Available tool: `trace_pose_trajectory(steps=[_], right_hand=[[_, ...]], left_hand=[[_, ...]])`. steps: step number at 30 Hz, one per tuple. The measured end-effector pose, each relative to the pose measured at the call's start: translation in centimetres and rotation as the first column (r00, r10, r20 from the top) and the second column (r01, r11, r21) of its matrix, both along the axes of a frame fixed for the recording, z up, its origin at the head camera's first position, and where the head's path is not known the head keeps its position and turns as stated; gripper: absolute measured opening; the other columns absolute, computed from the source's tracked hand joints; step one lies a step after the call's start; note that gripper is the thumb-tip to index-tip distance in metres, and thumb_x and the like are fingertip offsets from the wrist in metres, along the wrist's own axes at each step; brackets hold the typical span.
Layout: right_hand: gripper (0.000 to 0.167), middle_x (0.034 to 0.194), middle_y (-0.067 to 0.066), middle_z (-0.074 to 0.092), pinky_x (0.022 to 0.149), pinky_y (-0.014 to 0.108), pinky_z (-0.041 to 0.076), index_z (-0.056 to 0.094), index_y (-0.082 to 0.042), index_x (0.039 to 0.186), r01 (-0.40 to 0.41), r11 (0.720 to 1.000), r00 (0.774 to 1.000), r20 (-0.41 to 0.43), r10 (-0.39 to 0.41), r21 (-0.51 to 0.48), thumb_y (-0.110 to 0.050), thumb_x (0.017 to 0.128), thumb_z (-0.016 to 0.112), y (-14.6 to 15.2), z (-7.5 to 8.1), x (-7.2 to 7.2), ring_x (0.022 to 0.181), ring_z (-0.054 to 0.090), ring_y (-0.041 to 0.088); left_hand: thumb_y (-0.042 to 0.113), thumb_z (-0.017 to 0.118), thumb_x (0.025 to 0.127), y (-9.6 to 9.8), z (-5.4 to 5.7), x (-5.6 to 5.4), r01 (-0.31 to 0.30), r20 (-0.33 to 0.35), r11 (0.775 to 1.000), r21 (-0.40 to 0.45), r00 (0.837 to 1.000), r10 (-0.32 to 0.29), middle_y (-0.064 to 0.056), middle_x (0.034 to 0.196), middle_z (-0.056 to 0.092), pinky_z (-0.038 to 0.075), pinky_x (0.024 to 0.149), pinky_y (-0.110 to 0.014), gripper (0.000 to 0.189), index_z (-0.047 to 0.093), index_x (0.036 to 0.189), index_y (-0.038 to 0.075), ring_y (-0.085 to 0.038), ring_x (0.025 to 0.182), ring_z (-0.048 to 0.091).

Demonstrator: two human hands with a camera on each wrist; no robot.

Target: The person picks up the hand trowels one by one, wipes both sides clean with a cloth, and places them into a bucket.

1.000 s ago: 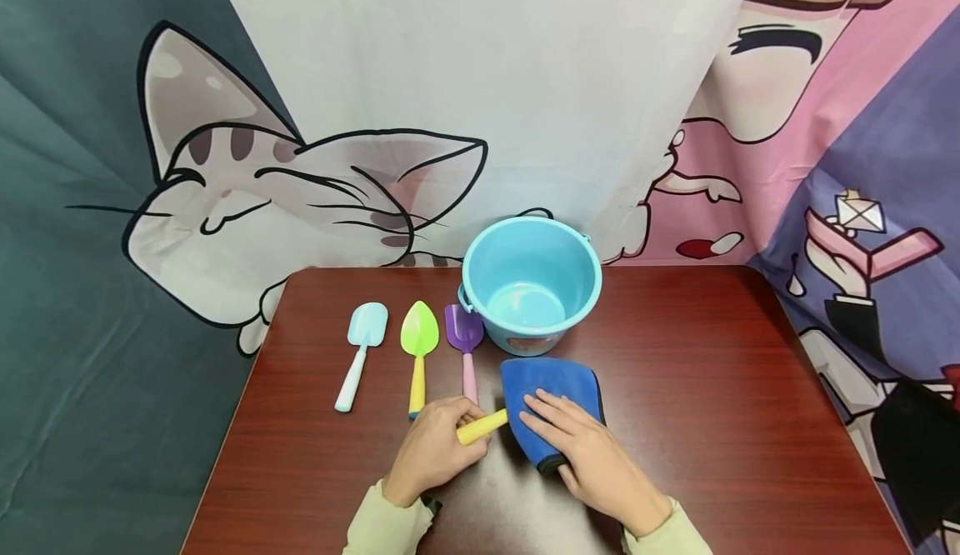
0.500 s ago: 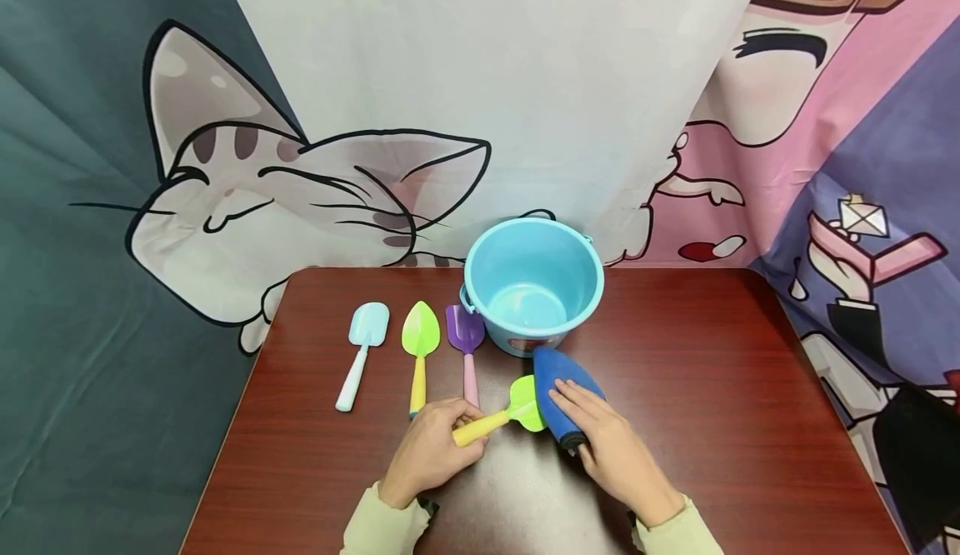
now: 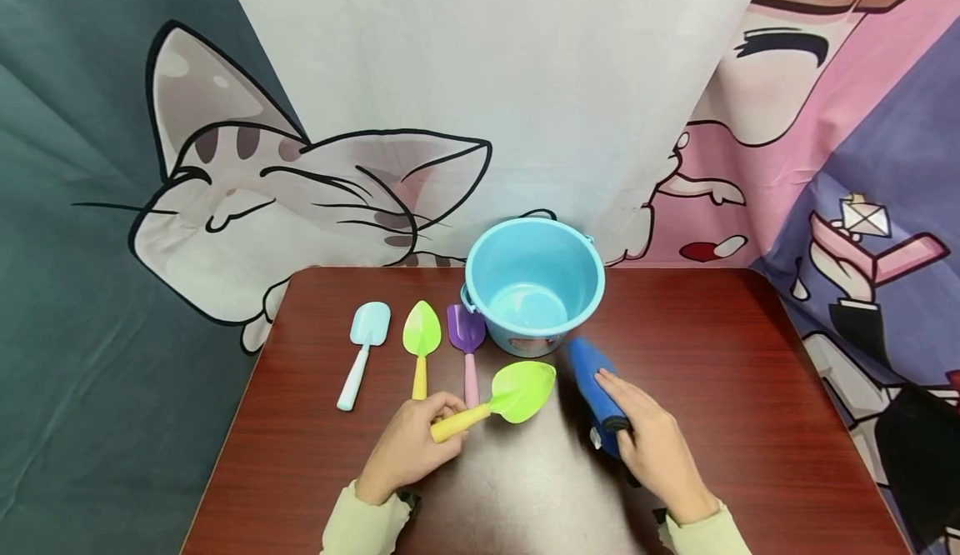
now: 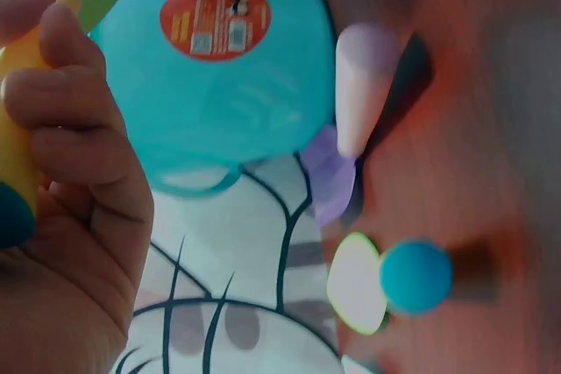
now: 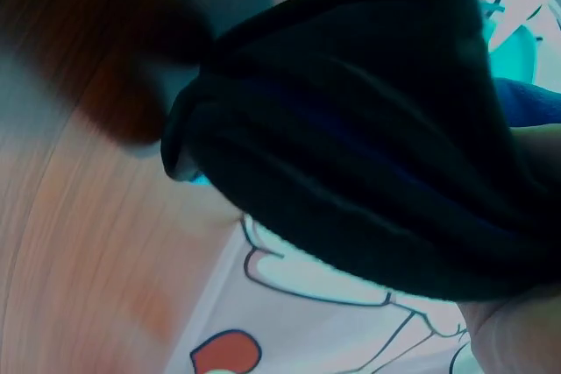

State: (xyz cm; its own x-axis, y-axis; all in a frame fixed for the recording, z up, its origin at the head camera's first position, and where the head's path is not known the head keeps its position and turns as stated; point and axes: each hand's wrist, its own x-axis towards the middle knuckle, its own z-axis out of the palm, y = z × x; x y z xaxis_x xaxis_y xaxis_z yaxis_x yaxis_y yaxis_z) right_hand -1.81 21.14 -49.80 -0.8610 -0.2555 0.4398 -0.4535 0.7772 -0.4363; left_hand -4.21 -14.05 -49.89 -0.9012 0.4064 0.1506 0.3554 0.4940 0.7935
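My left hand (image 3: 408, 448) grips the yellow handle of a toy trowel with a green, leaf-shaped blade (image 3: 522, 392), held above the table and pointing right. In the left wrist view the fingers (image 4: 66, 98) curl round that handle, and its blue end shows below them. Apart from the trowel, to its right, my right hand (image 3: 660, 438) holds a folded blue cloth (image 3: 591, 380) with black edging. The cloth (image 5: 351, 146) looks nearly black in the right wrist view and hides most of that hand.
A light blue bucket (image 3: 489, 276) stands at the table's back edge. Left of it lie a purple toy shovel (image 3: 467, 332) with a pink handle, a second green trowel (image 3: 422, 328) and a pale blue shovel (image 3: 370, 324). A printed curtain (image 3: 517, 80) hangs behind the brown table (image 3: 735, 388).
The cloth has come off the trowel blade and moved right with my right hand, uncovering the whole green blade. My left hand has shifted slightly left with the trowel.
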Motion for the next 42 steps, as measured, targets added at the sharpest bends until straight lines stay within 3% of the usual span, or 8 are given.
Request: trace_pose_trajectory(steps=[5, 10, 15, 20, 30, 37, 42], right_hand=[[0.083, 0.136, 0.012, 0.062, 0.107, 0.005, 0.018, 0.06, -0.01, 0.139, 0.045, 0.999, 0.999, 0.0, -0.045, -0.01, 0.019, 0.062, 0.06, 1.3, 0.2, 0.1, 0.12, 0.06, 0.031], [0.081, 0.136, 0.013, 0.062, 0.105, 0.004, 0.019, 0.06, -0.012, 0.14, 0.085, 0.996, 0.996, 0.007, -0.085, -0.018, 0.019, 0.065, 0.062, 2.3, 0.2, 0.2, 0.12, 0.06, 0.03], [0.077, 0.136, 0.013, 0.062, 0.104, 0.003, 0.019, 0.06, -0.013, 0.14, 0.126, 0.992, 0.992, 0.021, -0.125, -0.025, 0.017, 0.069, 0.064, 3.0, 0.2, 0.3, 0.121, 0.06, 0.03], [0.078, 0.138, 0.011, 0.061, 0.102, 0.002, 0.019, 0.059, -0.014, 0.141, 0.154, 0.987, 0.988, 0.031, -0.152, -0.045, 0.017, 0.07, 0.063, 3.4, 0.3, 0.4, 0.117, 0.062, 0.037], [0.077, 0.137, 0.009, 0.062, 0.099, 0.0, 0.02, 0.06, -0.019, 0.141, 0.209, 0.977, 0.977, 0.063, -0.206, -0.045, 0.016, 0.072, 0.063, 3.6, 0.6, 0.6, 0.116, 0.063, 0.036], [0.077, 0.136, 0.009, 0.063, 0.098, 0.001, 0.022, 0.06, -0.019, 0.141, 0.208, 0.977, 0.977, 0.06, -0.205, -0.047, 0.015, 0.071, 0.063, 3.5, 0.4, 0.5, 0.115, 0.063, 0.036], [0.078, 0.136, 0.008, 0.062, 0.097, 0.001, 0.022, 0.06, -0.02, 0.141, 0.216, 0.975, 0.974, 0.074, -0.212, -0.05, 0.015, 0.072, 0.064, 3.5, 0.3, 0.6, 0.116, 0.063, 0.035]], left_hand=[[0.011, 0.081, 0.076, -1.9, 0.6, 0.0, -0.057, -0.016, 0.998, -0.026, 0.998, 0.056, 0.019, 0.075, 0.061, 0.044, 0.056, -0.023, 0.03, 0.067, 0.098, 0.027, -0.002, 0.061, 0.052], [0.009, 0.079, 0.081, -3.8, 1.8, -0.2, -0.118, -0.062, 0.992, 0.034, 0.991, 0.12, 0.016, 0.077, 0.063, 0.046, 0.056, -0.023, 0.025, 0.068, 0.099, 0.024, -0.003, 0.062, 0.054], [0.004, 0.072, 0.088, -5.0, 3.6, -1.1, -0.157, -0.145, 0.982, 0.105, 0.975, 0.171, 0.013, 0.077, 0.062, 0.044, 0.054, -0.022, 0.02, 0.07, 0.098, 0.021, -0.006, 0.061, 0.053], [0.003, 0.072, 0.087, -5.4, 6.1, -2.6, -0.211, -0.223, 0.973, 0.089, 0.948, 0.226, 0.013, 0.079, 0.061, 0.041, 0.056, -0.021, 0.022, 0.071, 0.1, 0.021, -0.008, 0.063, 0.051], [0.018, 0.077, 0.086, -3.1, 9.3, -6.4, -0.234, -0.386, 0.971, -0.048, 0.901, 0.198, 0.01, 0.082, 0.063, 0.042, 0.058, -0.028, 0.016, 0.072, 0.102, 0.015, -0.009, 0.065, 0.047], [0.024, 0.074, 0.09, -0.9, 10.1, -8.6, -0.223, -0.364, 0.967, -0.126, 0.917, 0.164, 0.007, 0.084, 0.064, 0.046, 0.064, -0.032, 0.014, 0.071, 0.1, 0.015, -0.012, 0.069, 0.052], [0.027, 0.074, 0.09, 0.4, 10.4, -10.0, -0.219, -0.379, 0.956, -0.194, 0.916, 0.133, 0.004, 0.086, 0.064, 0.045, 0.063, -0.032, 0.017, 0.071, 0.099, 0.013, -0.014, 0.071, 0.052]])
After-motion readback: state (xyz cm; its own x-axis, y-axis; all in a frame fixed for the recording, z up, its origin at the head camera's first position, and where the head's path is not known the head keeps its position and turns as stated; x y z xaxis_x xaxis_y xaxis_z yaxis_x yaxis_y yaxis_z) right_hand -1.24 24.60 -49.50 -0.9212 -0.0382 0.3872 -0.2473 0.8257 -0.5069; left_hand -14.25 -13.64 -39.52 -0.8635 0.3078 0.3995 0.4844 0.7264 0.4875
